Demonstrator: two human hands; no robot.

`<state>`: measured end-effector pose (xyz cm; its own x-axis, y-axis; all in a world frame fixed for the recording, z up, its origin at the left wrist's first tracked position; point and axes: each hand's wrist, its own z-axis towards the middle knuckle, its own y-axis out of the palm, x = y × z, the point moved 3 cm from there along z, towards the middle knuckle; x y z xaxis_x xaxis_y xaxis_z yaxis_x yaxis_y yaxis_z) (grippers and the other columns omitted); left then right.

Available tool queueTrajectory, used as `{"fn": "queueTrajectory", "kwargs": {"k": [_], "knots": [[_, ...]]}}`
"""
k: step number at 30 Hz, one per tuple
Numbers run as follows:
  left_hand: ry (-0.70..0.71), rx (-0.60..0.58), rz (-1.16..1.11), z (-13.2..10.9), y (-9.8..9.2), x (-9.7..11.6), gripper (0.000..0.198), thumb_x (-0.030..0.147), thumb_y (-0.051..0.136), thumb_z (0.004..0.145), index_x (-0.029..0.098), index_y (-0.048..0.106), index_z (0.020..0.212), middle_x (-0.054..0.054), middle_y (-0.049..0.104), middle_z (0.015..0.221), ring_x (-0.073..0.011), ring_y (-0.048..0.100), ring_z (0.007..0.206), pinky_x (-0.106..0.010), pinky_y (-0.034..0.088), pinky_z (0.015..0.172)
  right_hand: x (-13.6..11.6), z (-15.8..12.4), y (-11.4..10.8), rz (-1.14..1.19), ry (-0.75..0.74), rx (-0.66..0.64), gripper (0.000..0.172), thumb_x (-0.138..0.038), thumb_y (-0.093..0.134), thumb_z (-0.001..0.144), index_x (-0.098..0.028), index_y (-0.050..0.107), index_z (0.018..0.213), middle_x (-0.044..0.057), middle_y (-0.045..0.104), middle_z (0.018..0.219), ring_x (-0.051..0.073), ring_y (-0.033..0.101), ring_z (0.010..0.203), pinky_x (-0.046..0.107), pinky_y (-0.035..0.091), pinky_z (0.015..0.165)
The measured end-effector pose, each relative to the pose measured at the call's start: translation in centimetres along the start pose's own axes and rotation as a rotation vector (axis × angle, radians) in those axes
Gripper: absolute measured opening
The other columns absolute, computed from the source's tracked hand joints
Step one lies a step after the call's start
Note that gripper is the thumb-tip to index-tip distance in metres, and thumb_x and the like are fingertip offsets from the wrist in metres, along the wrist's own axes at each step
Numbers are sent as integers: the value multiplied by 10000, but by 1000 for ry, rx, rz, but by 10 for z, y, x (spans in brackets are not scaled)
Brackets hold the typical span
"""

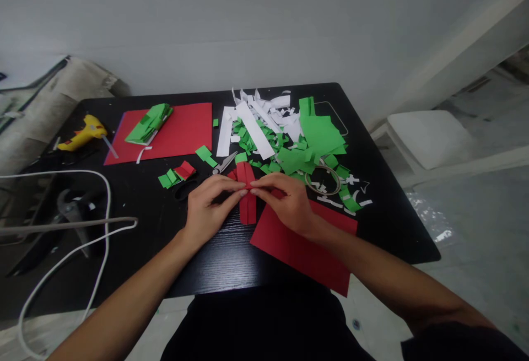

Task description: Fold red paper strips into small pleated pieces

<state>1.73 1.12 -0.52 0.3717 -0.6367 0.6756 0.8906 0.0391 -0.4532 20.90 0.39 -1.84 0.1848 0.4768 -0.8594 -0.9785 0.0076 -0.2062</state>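
Both hands meet at a folded strip of red paper (pixel 248 209), held upright lengthwise over the near middle of the table. My left hand (pixel 210 204) pinches its left side between thumb and fingers. From the right, my right hand (pixel 287 201) pinches the same strip at the same height. Fingertips cover the middle of the strip. Beyond it lie scissors (pixel 225 163), partly hidden by my left hand. A red sheet (pixel 306 248) lies under my right wrist and reaches over the table's front edge.
White paper scraps (pixel 256 121) and green paper scraps (pixel 322 132) pile up at the back, near a tape roll (pixel 339 182). Left, a yellow glue gun (pixel 88 132) sits beside a red sheet (pixel 185 129) bearing folded green paper (pixel 151 123). Pliers (pixel 72 212) and a white cable (pixel 108 201) lie nearer.
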Motion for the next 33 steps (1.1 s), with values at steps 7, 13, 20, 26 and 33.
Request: {"fn": "queueTrajectory", "kwargs": {"k": [7, 13, 20, 26, 33], "knots": [[43, 10, 27, 2, -2, 5, 145, 110, 799, 879, 189, 766, 996, -40, 718, 947, -155, 682, 907, -294, 562, 831, -8, 2, -2, -52, -66, 32, 100, -193, 790, 900, -262, 803, 971, 39, 735, 991, 182, 719, 926, 364, 600, 868], [-69, -34, -46, -4, 1, 3, 45, 160, 719, 948, 191, 708, 978, -25, 737, 888, -144, 698, 796, -270, 570, 741, -6, 0, 2, 32, 77, -62, 176, -269, 806, 878, -223, 748, 1039, 53, 794, 1006, 200, 742, 920, 368, 601, 864], [-369, 84, -436, -3, -1, -4, 112, 284, 692, 975, 198, 621, 976, 7, 715, 768, -123, 706, 625, -237, 555, 632, 8, -1, 7, 196, 342, -136, 170, -333, 765, 877, -222, 743, 1003, 43, 804, 964, 192, 771, 886, 339, 628, 836], [-466, 39, -373, 0, -1, -9, 221, 397, 734, 935, 184, 715, 995, -5, 725, 700, -141, 695, 599, -254, 556, 616, 8, 2, 4, 226, 372, -60, 138, -314, 803, 838, -236, 779, 950, 27, 806, 943, 193, 767, 894, 345, 625, 858], [-559, 61, -342, 3, -4, -14, 257, 433, 772, 894, 178, 748, 872, -19, 759, 661, -149, 682, 522, -263, 560, 566, 9, 4, -4, 257, 443, 59, 187, -336, 872, 764, -229, 790, 894, 20, 791, 858, 172, 737, 765, 325, 628, 748]]}}
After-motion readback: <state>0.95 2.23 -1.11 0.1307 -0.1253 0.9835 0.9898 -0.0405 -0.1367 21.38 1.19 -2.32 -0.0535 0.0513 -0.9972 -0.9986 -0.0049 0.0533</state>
